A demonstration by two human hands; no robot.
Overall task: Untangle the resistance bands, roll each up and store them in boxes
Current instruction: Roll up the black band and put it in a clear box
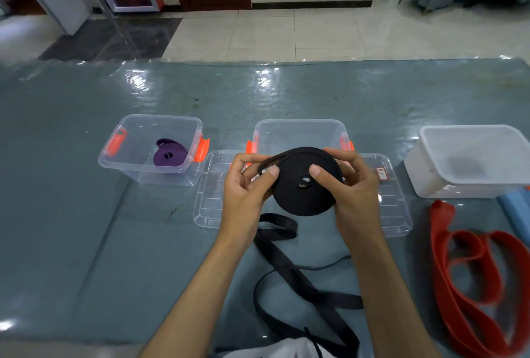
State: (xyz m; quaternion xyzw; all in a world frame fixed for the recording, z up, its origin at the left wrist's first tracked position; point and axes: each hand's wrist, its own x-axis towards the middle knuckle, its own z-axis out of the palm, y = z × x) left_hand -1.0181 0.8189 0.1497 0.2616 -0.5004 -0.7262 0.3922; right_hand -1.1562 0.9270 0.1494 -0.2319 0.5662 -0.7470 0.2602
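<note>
You are holding the black band (305,182), mostly wound into a flat coil, above the table (86,214) at the centre of your view. Your left hand (246,191) is pinching the coil's outer wrap at its 10 o'clock edge, thumb on top and fingers curled beneath. Your right hand (352,185) is gripping the coil at its 3 o'clock side, the thumb pressing on the face near the hub, the fingers wrapping behind.

The unwound tail (289,268) is trailing down toward 6 o'clock, looping loosely over the table and toward your lap.

The band is looking soft, floppy and light, and likely springy, so the coil is probably wanting to loosen once pressure eases. Keeping the thumb on the face and a pinch on the outermost wrap seems the surest hold.

The open middle box (301,131) is sitting just beyond the coil at 12 o'clock. At 10 o'clock the left box (137,174) is already holding a rolled purple band (169,155). At 4 o'clock the red band (470,280) is lying unrolled, and a lidded white box (473,162) is standing at 2 o'clock.
</note>
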